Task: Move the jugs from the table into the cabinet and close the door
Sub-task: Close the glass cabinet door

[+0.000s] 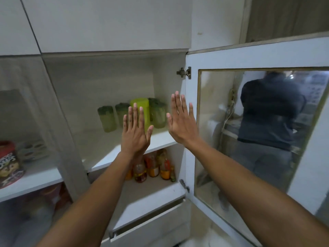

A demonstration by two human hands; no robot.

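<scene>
Several green jugs stand at the back of the white cabinet's upper shelf [160, 139]: a pale one with a dark lid [106, 118] at the left, another [121, 111] beside it, a bright lime-green jug [143, 107] and a darker-lidded one [158, 114] at the right. My left hand [135, 132] is raised flat in front of the lime jug, fingers spread, holding nothing. My right hand [181, 122] is held up beside it, also flat and empty, near the hinge side. The glass-paned cabinet door [192, 122] stands swung open to the right.
Several sauce bottles [153, 166] fill the lower shelf. A drawer front [147, 216] juts out below. Behind the closed glass door at the left sits a cereal box [8, 163]. The open door's glass reflects a person in dark clothes [267, 113].
</scene>
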